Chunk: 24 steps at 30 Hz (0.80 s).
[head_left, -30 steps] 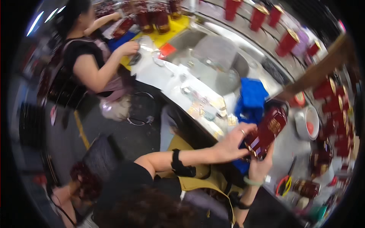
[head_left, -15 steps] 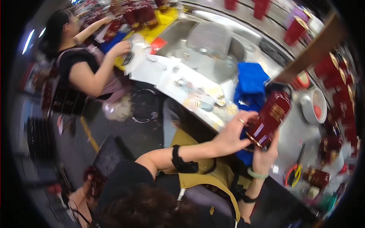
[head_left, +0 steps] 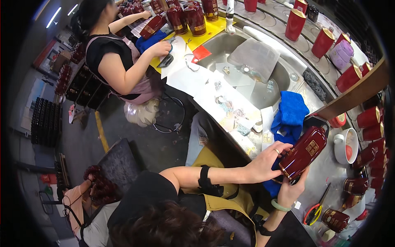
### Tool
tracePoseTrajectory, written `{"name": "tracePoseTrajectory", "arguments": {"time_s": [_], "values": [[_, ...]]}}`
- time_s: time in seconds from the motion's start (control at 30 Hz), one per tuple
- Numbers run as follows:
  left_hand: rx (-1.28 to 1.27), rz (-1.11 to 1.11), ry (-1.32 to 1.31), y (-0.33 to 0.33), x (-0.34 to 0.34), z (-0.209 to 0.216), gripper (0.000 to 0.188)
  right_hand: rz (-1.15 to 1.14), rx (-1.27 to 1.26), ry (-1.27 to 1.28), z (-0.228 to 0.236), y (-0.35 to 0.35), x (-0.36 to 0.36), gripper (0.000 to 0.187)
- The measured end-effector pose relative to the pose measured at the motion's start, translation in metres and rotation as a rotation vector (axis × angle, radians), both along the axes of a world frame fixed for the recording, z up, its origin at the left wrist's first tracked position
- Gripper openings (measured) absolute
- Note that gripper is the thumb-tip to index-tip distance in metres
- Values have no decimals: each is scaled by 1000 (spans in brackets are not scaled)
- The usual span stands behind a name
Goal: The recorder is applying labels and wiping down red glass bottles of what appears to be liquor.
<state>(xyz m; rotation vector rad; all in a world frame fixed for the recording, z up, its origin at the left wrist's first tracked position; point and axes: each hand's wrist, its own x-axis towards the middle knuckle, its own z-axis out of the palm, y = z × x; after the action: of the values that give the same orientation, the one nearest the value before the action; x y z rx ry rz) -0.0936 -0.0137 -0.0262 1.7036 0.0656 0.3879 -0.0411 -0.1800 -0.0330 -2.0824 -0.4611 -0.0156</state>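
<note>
A dark red glossy bottle (head_left: 297,161) with a gold square emblem lies tilted between my two hands, its base toward me and its neck pointing away to the right. My left hand (head_left: 265,164), a ring on one finger, grips the bottle's lower left side. From below, my right hand (head_left: 292,187) supports it near the base; some of its fingers are hidden behind the bottle. Just beyond lies a crumpled blue cloth (head_left: 290,113). A paper strip with gold square stickers (head_left: 268,138) is beside my left hand.
A metal sink (head_left: 269,88) is set in the counter, with sticker sheets (head_left: 228,109) along its near edge. To the right are a white mug (head_left: 345,146), scissors (head_left: 316,210) and several red bottles. A wooden post (head_left: 349,90) slants above. A co-worker (head_left: 115,53) sits at the left.
The whole view has shifted, so the scene sits lower and farther right, and it is sharper. Both hands still hold the bottle in nearly the same pose.
</note>
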Motion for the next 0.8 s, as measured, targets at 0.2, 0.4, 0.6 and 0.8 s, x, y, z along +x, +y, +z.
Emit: {"name": "tracePoseTrajectory", "arguments": {"time_s": [0.2,0.4,0.6,0.8], "values": [[18,18,-5,-1,-1,-4,79,-24,-8,52,-2,-1,-1,83],[25,23,-6,-1,-2,-3,78,-17,-36,-87,-7,-1,-1,80],[42,35,-15,-3,-1,-4,77,-20,-13,-26,-6,-4,-1,80],[43,39,-12,-2,-1,-6,78,-23,-13,-38,-6,-2,-1,80]]}}
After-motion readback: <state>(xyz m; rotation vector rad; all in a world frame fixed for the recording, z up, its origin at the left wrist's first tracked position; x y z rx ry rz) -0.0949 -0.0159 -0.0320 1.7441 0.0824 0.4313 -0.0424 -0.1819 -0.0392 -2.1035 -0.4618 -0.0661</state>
